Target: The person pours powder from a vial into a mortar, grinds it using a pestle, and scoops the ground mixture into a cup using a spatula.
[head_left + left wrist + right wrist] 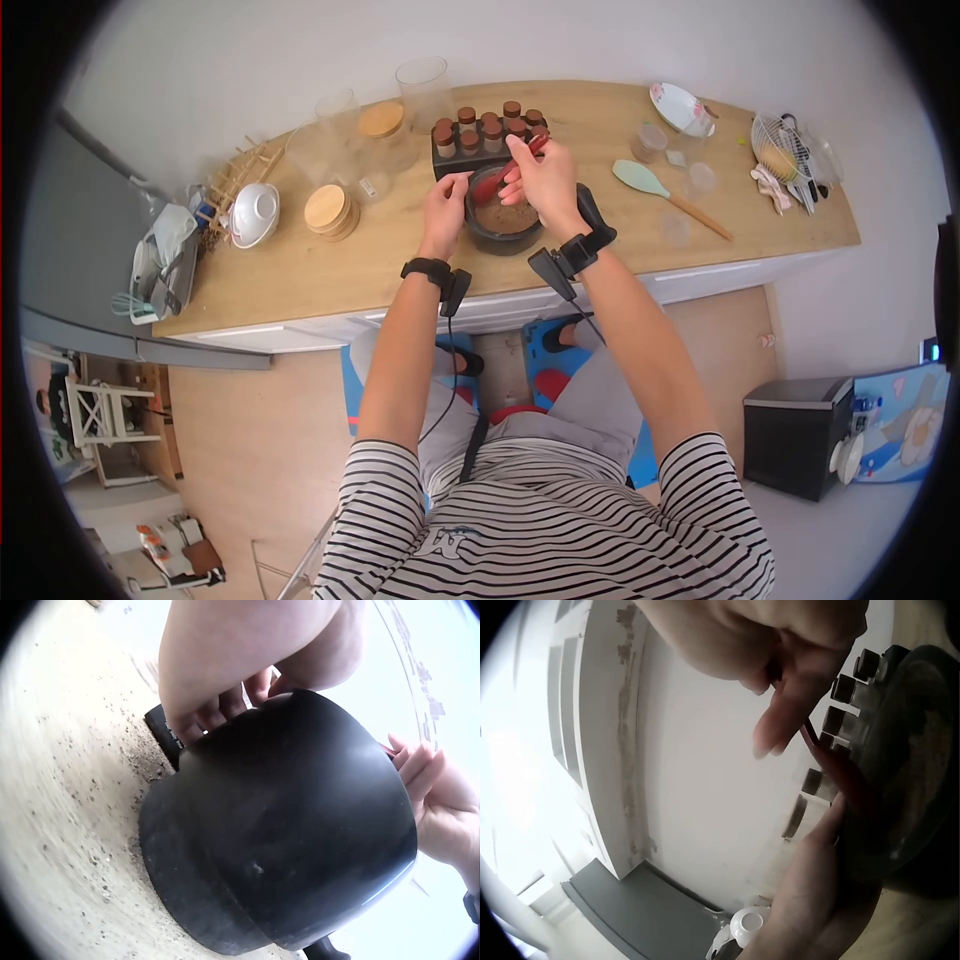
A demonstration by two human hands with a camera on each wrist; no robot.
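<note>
A deep black bowl (505,243) holding brown, crumbly powder (508,218) stands near the counter's front edge. My left hand (444,215) grips its rim from the left; in the left wrist view the fingers (212,712) curl against the bowl's outer wall (300,817). In my right hand (548,185) is the handle of a red spoon (488,188), tilted down, its head inside the bowl at the left side. The right wrist view shows the spoon (836,769) reaching past the rim, close by the left hand (810,892).
A black rack (450,165) of cork-topped jars stands right behind the bowl. Brown crumbs (94,802) dot the counter. Left are lidded jars (330,213) and white bowls (254,215); right, a green spatula (640,178), small clear cups (650,140) and a wire basket (775,140).
</note>
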